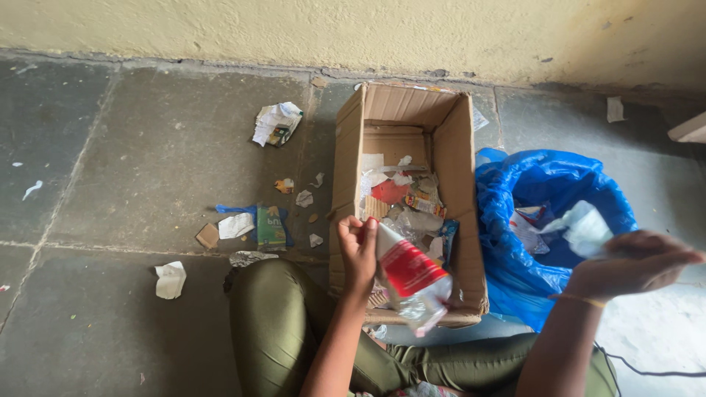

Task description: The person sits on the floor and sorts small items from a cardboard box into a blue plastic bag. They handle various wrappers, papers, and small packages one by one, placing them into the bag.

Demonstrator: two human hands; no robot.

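step: sorting litter, judged mid-way | left hand grips crushed clear plastic bottle with red label over brown cardboard box, centre frame | right hand spread loose beside blue plastic bag, right; pale scrap above it, contact unclear | next: carry bottle across to a container

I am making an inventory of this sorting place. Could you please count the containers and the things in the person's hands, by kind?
Cardboard box: 1
Blue plastic bag: 1
Crushed plastic bottle with red label, in the left hand: 1
Pale crumpled wrapper, at the right hand: 1
Total: 4
Loose scraps on the floor and in the box are too many and too small to count.
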